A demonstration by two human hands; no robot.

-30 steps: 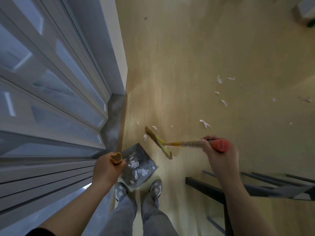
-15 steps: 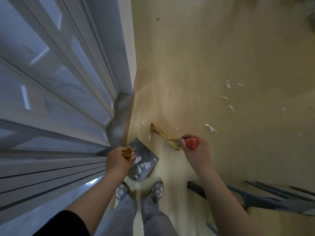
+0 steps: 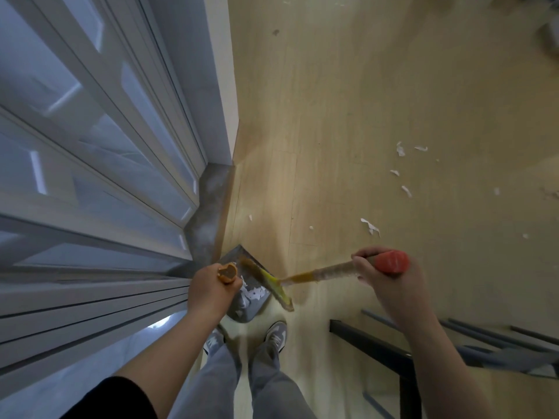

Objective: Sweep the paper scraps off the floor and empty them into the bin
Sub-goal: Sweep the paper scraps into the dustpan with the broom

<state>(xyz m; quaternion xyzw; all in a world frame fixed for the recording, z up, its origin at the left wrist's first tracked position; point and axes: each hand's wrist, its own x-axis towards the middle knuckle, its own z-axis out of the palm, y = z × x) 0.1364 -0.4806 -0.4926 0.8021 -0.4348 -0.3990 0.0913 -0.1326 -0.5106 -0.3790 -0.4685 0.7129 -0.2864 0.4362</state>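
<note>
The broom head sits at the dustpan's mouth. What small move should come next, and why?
Probably the right hand swings the broom out to the big loose scrap and draws it in: the dustpan, held by the left hand, already has paper in it, and several scraps lie farther out.

Glazed partition (image 3: 90,152) with pale frames. Grey stone sill (image 3: 208,213) at the partition's foot. Grey trainers (image 3: 275,331) and grey trousers (image 3: 266,388) just right of the partition. Black metal frame (image 3: 405,376) farther right, well apart from the partition.
</note>
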